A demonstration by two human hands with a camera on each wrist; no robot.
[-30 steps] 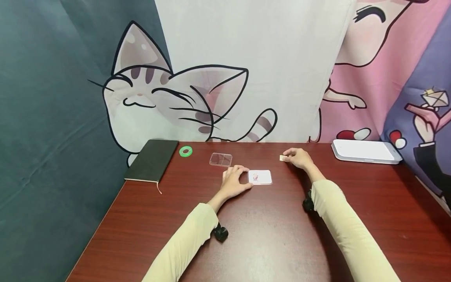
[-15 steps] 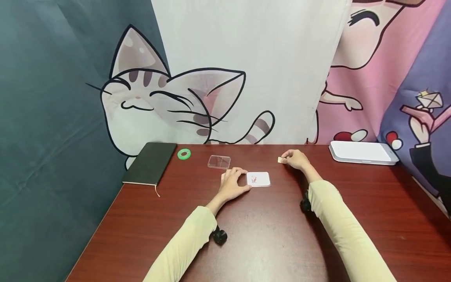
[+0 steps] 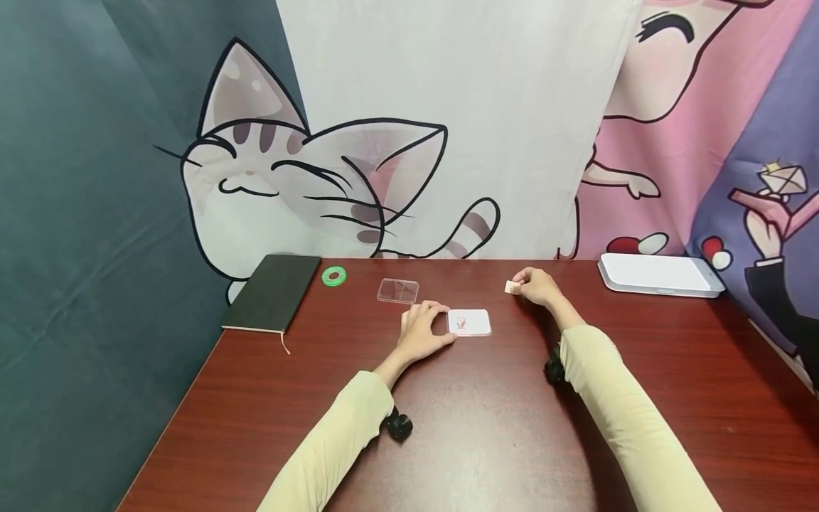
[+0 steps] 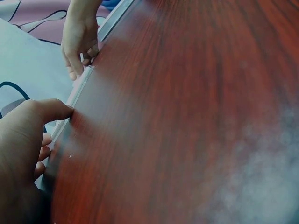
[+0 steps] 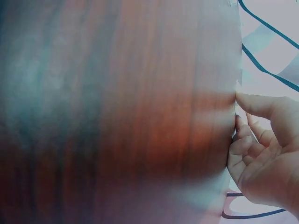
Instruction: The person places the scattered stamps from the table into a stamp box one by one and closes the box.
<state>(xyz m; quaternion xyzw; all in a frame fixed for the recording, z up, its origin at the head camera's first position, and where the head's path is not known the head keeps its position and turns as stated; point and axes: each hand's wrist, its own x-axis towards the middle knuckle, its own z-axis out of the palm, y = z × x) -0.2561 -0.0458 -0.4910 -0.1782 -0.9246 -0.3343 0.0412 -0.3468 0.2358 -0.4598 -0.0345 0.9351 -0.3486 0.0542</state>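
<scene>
My left hand [image 3: 422, 336] holds a flat white rectangular piece [image 3: 475, 322] on the table, thumb and index finger at its left corners. A small reddish picture is printed on it, and its rim looks clear. To its right, my right hand [image 3: 539, 287] pinches a small cream-coloured square piece [image 3: 511, 287] between thumb and fingers, at table level. In the right wrist view the right hand [image 5: 268, 149] shows curled fingers, with the piece hard to make out. The left wrist view shows the left hand [image 4: 28, 135] with its thumb at the white piece's edge.
A clear plastic rectangular case part [image 3: 398, 291] lies behind the left hand. Further left are a green tape ring [image 3: 334, 276] and a black notebook [image 3: 275, 291] with a ribbon. A white flat box [image 3: 662, 275] stands at the back right, before the printed curtain [image 3: 512, 107].
The small square piece tilts slightly in the right hand's fingers. Both hands otherwise keep their places, and the head view shifts a little.
</scene>
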